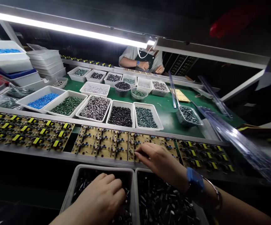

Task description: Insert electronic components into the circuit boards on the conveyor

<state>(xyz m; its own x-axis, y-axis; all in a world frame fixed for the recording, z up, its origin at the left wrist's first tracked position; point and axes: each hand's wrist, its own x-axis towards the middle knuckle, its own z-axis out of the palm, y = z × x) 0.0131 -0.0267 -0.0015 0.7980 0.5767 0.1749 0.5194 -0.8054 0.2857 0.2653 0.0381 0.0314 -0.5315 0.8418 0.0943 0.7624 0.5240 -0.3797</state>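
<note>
My right hand [160, 164] rests on a circuit board [107, 147] of matt, tan fibreboard, rough with metal leads and small plastic-cased parts, while my left hand [100, 200] sinks into glossy black components [86, 184] inside a smooth grey plastic bin [98, 168]. Past the dull metal rail [90, 122], matt white plastic trays [147, 105] sit on a smooth green bench mat [166, 117] with a soft sheen, and glossy clear plastic tubes [241, 147] catch the light. On my wrist, a blue plastic band [195, 179] sits beside a thin, shiny metal bangle [214, 190].
</note>
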